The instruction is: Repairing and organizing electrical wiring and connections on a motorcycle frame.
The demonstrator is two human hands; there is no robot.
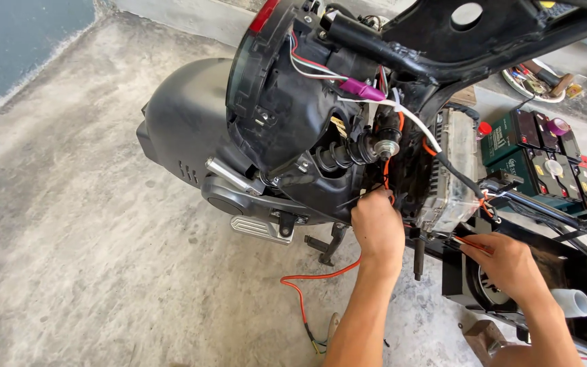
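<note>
**Hands at work on the wiring of a stripped scooter**

Head view: A black electric scooter [191, 129] stands on the concrete floor [69, 238] with its rear covers removed, so the inner frame and the cables are open to see. The left hand [377, 228] reaches into the body below the black shock spring [340, 156]; its fingers are closed around the orange wires [387, 178] there, though the fingertips are hidden inside the frame. A loose length of orange wire [307, 282] hangs down from this place and lies on the floor. The right hand [507, 261] is lower and to the right, pinched closed on the end of a thin red-and-black wire lead [467, 242], just beside the silver controller box [451, 163]. Green batteries [545, 160] sit behind it.

The step in hand seems to be the sorting or routing of the cables between the frame and the controller. The next move probably calls for a firm pull with the left hand while the right hand keeps its lead steady and apart from the other cables.
</note>
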